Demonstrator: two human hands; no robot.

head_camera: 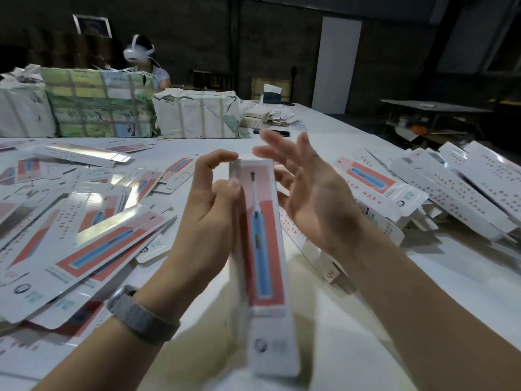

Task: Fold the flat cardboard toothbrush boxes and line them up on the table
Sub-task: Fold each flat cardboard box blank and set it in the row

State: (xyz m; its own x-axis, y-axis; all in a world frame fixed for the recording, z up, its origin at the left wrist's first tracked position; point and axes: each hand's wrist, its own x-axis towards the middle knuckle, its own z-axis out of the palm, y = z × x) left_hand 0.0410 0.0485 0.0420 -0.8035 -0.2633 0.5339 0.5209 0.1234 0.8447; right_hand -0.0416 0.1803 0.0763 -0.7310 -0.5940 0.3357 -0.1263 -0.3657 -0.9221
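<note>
Here the person holds a long toothbrush box (263,249) upright-tilted in front of the chest, above the white tabletop (451,283). The left hand (208,210) pinches the box near its upper left edge, thumb on the front face and forefinger curled over the top corner; a grey watch band (141,317) sits on that wrist. The right hand (307,193) is spread wide just beside the box's right edge, fingers straight and a little blurred; whether they touch the box cannot be told. To the left lies a loose heap of flat boxes (93,244), pink and blue printed sides up. To the right a pile of folded boxes (456,187) rests on the tabletop. Wrapped bundles (98,103) stand at the far side, with another person (143,60) behind them.
</note>
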